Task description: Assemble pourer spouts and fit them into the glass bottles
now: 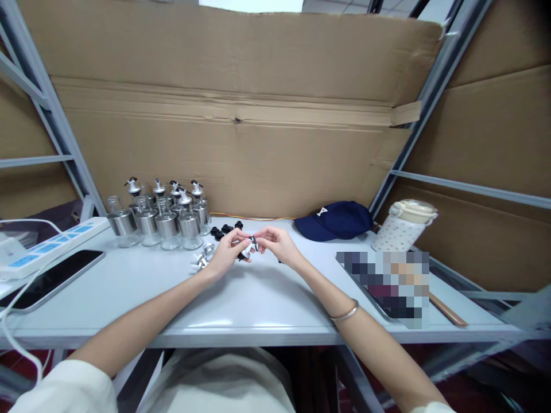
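Observation:
Both hands meet above the middle of the table. Between the fingertips of my left hand (pixel 227 251) is a silver bottle pourer top (pixel 247 251), partly covered by the fingers. My right hand (pixel 279 243) pinches a small black piece (pixel 253 241) against that pourer top; whether the two are joined I cannot tell. Beside my left hand lie several loose silver pourer parts (pixel 204 259). Just behind it sit several black stoppers (pixel 218 234). Glass oil bottles with steel bands (pixel 169 228) stand grouped at the left, some fitted with silver spouts (pixel 197 188).
On the left are a white power strip (pixel 54 244), a phone (pixel 55 278) and a white cable. A navy cap (pixel 336 221), a dotted tumbler (pixel 398 226) and a blurred flat object (pixel 383 287) occupy the right. Cardboard (pixel 258 166) walls the back.

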A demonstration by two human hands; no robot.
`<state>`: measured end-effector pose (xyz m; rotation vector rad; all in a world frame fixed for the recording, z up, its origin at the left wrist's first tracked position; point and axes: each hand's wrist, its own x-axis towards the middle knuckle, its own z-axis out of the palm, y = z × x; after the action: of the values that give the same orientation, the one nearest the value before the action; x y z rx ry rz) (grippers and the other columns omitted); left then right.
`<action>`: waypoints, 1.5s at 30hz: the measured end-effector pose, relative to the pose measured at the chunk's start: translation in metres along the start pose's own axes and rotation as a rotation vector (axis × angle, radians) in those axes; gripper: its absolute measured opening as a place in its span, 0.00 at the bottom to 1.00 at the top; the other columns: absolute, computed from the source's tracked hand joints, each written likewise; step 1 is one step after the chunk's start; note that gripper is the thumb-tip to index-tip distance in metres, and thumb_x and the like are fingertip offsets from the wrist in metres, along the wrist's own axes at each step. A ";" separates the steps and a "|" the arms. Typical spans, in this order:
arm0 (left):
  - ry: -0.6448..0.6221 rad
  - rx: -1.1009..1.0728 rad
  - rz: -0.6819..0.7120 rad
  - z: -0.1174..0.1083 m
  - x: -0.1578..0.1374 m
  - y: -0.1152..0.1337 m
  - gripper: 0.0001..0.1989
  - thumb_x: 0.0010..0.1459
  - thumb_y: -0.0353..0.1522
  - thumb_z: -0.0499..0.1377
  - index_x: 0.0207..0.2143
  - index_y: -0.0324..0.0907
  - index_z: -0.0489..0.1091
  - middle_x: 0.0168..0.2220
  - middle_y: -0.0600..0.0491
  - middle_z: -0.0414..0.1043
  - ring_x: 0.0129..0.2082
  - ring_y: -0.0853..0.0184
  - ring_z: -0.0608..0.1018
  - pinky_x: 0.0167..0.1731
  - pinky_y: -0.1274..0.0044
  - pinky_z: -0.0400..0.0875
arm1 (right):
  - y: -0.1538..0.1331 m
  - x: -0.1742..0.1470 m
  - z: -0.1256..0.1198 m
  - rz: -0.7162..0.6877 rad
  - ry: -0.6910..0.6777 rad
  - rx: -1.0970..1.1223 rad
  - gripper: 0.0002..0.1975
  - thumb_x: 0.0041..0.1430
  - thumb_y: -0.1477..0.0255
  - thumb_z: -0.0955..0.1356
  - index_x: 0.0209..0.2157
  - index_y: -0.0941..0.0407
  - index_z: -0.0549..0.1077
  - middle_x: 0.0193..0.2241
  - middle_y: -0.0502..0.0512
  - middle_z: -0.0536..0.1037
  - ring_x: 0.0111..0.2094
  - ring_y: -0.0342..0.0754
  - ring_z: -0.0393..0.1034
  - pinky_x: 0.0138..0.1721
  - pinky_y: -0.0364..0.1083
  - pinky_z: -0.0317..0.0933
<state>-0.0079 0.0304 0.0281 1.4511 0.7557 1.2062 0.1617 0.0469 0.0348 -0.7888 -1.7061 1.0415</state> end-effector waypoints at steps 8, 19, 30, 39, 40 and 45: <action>0.156 -0.062 0.038 -0.003 0.003 0.001 0.17 0.47 0.42 0.63 0.30 0.41 0.61 0.26 0.57 0.69 0.24 0.70 0.74 0.20 0.80 0.71 | -0.001 -0.006 0.010 -0.155 -0.075 -0.311 0.36 0.37 0.64 0.77 0.50 0.57 0.68 0.34 0.54 0.73 0.31 0.44 0.66 0.37 0.47 0.64; 0.063 0.042 0.079 0.000 0.001 -0.006 0.14 0.50 0.41 0.60 0.29 0.42 0.58 0.24 0.58 0.68 0.23 0.70 0.73 0.16 0.84 0.58 | 0.001 -0.006 0.015 -0.168 -0.028 -0.365 0.29 0.40 0.61 0.75 0.44 0.58 0.70 0.21 0.42 0.61 0.23 0.41 0.60 0.28 0.42 0.57; 0.045 -0.005 0.044 -0.002 0.003 -0.009 0.15 0.50 0.41 0.60 0.28 0.42 0.58 0.23 0.58 0.68 0.23 0.70 0.73 0.16 0.84 0.59 | -0.006 -0.009 0.014 -0.129 -0.065 -0.358 0.27 0.41 0.63 0.75 0.44 0.59 0.71 0.21 0.43 0.63 0.22 0.40 0.56 0.25 0.41 0.54; 0.056 -0.029 -0.014 -0.005 0.003 -0.003 0.17 0.48 0.42 0.62 0.28 0.42 0.57 0.25 0.57 0.68 0.25 0.70 0.74 0.19 0.83 0.66 | 0.000 -0.006 0.011 -0.148 -0.104 -0.391 0.29 0.46 0.63 0.73 0.50 0.58 0.69 0.23 0.44 0.64 0.24 0.41 0.57 0.28 0.42 0.56; 0.075 -0.030 -0.001 -0.004 0.003 -0.002 0.18 0.47 0.42 0.62 0.28 0.42 0.57 0.25 0.58 0.68 0.25 0.70 0.74 0.19 0.82 0.67 | 0.000 -0.006 0.011 -0.166 -0.101 -0.403 0.30 0.47 0.64 0.73 0.52 0.58 0.68 0.24 0.45 0.65 0.24 0.41 0.57 0.29 0.42 0.57; 0.206 -0.037 0.079 0.000 0.001 0.000 0.19 0.47 0.43 0.62 0.27 0.42 0.57 0.25 0.59 0.65 0.25 0.70 0.73 0.21 0.80 0.71 | 0.002 -0.006 0.011 -0.272 -0.064 -0.528 0.27 0.52 0.66 0.71 0.53 0.58 0.69 0.28 0.50 0.68 0.27 0.43 0.59 0.34 0.44 0.59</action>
<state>-0.0074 0.0315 0.0284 1.3504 0.8161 1.4393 0.1529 0.0393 0.0290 -0.8202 -2.1093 0.4341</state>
